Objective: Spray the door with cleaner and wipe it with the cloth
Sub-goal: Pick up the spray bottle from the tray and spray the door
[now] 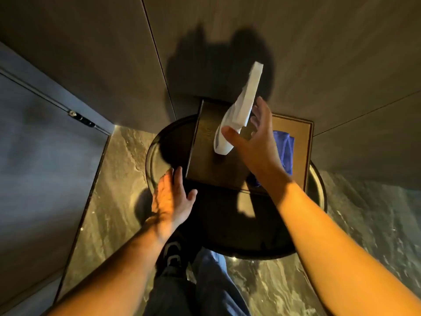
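A white spray bottle (242,105) stands on a dark wooden tray (205,147), leaning up toward the wall in this wide-angle view. My right hand (258,144) is open beside it, fingers spread; the thumb lies in front of the bottle's lower part without closing on it. A blue cloth (287,151) lies crumpled on the tray's lighter right half, partly hidden behind my right wrist. My left hand (170,198) hovers open, palm down, over the left rim of the round table. A grey door panel (45,151) with a small metal fitting fills the left side.
The tray rests on a round dark table (227,229) pushed against brown wall panels (227,42). Marbled stone floor (118,179) surrounds the table. My legs in jeans and a dark shoe (173,254) are under the table's near edge.
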